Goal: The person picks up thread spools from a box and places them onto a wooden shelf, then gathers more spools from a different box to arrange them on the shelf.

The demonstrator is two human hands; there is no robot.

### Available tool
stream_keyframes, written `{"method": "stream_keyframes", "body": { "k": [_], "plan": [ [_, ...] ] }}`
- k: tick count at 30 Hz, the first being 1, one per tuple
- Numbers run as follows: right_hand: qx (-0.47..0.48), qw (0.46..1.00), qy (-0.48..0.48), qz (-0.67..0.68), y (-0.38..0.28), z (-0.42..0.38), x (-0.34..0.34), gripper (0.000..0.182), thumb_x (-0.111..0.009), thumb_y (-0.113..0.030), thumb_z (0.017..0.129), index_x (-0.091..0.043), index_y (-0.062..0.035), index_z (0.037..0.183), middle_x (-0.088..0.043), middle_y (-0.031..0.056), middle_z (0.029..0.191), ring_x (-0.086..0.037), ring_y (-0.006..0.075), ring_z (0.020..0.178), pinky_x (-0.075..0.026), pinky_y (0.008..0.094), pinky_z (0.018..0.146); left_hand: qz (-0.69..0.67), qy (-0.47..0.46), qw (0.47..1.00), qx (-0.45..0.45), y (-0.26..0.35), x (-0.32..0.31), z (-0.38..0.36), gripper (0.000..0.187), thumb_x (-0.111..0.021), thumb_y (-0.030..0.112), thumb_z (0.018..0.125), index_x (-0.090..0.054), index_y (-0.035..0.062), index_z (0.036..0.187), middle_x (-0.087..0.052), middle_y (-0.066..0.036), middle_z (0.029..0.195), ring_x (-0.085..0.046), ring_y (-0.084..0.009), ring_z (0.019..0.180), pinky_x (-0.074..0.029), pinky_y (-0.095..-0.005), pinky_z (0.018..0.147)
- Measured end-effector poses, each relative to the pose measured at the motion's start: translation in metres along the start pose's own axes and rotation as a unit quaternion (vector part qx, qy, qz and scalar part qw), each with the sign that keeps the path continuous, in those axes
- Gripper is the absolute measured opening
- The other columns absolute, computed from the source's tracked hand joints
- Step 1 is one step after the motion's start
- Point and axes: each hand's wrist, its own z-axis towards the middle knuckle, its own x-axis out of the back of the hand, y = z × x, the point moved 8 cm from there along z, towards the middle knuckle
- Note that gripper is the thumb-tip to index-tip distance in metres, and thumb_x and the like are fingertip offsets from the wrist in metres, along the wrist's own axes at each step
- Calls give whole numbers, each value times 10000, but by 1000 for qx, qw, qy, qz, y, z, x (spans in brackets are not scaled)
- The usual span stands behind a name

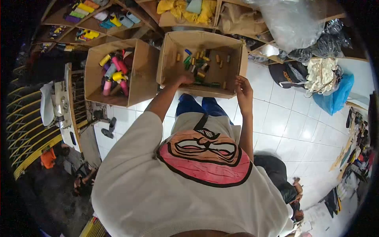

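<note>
A cardboard box stands in front of me, with small thread spools in yellow, green, blue and brown scattered on its bottom. My left hand reaches over the near left side into this box, low beside the spools; its fingers are blurred and partly hidden. At the box's near right corner is my right hand, its fingers bent around the edge of the cardboard wall.
To the left, a second cardboard box holds larger thread cones. Wooden shelves with thread and cloth run behind both. A sewing machine stands far left. Bags and a cap lie right on the tiled floor.
</note>
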Motion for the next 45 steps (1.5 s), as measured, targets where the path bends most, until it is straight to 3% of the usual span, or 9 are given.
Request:
{"method": "stream_keyframes", "body": {
  "k": [8,20,29,33,34,37,41,44,45],
  "plan": [
    [-32,999,9,31,29,-12,-6,244,-551,-75,961,-567,-33,1201,-638,67,1040,-583,143,990,-457,282,851,-104,109,988,35,4,-8,-10,763,-619,-80,795,-243,59,1444,-555,-113,756,-528,-171,529,-380,-304,396],
    [-83,996,-30,6,38,-25,-32,216,-547,-63,965,-584,-44,1178,-616,49,948,-574,137,879,-474,278,817,31,122,990,62,-22,-33,25,588,-601,42,839,-343,49,1368,-575,-118,820,-548,-182,632,-410,-316,507],
    [-96,994,-46,-1,55,-20,-33,243,-556,-65,950,-567,-20,1189,-634,62,1042,-581,129,927,-460,274,792,179,72,978,85,-40,-50,42,478,-587,134,873,-419,42,1311,-590,-123,868,-563,-190,708,-432,-325,590],
    [-85,991,-75,-75,48,15,-54,218,-562,-56,935,-592,-19,1148,-633,75,1035,-572,123,972,-452,269,831,239,39,967,82,-43,-52,44,439,-581,175,888,-452,39,1285,-596,-125,889,-570,-193,742,-442,-329,627],
    [-86,984,-95,-126,57,29,-61,229,-567,-90,935,-594,-28,1154,-641,101,1061,-596,175,990,-477,299,818,250,28,965,79,-41,-52,45,431,-580,185,892,-461,38,1279,-598,-125,894,-571,-194,751,-445,-330,636],
    [-52,924,-184,-331,105,74,-84,283,-575,-192,934,-594,-53,1180,-635,156,1161,-633,296,1048,-530,372,797,294,-4,954,62,-34,-53,45,410,-575,216,903,-486,36,1260,-603,-127,910,-576,-197,776,-452,-333,664],
    [74,712,-336,-612,255,105,-110,305,-536,-213,917,-614,-50,1162,-611,178,1203,-615,348,1063,-520,428,829,353,-56,934,31,-20,-55,45,391,-569,257,918,-519,33,1235,-610,-129,932,-583,-200,811,-462,-337,701],
    [108,659,-394,-631,435,112,-99,292,-480,-140,892,-659,-28,1092,-641,202,1125,-621,373,1018,-498,476,859,377,-113,919,-13,-3,-49,29,385,-565,288,929,-544,30,1216,-615,-130,948,-588,-203,836,-470,-340,729],
    [36,695,-380,-609,445,116,-101,302,-481,-153,894,-662,-30,1100,-634,205,1146,-611,381,1045,-489,480,881,377,-134,916,-36,7,-42,19,385,-563,298,933,-553,30,1209,-616,-131,953,-590,-204,845,-472,-341,738]
  ]
}}
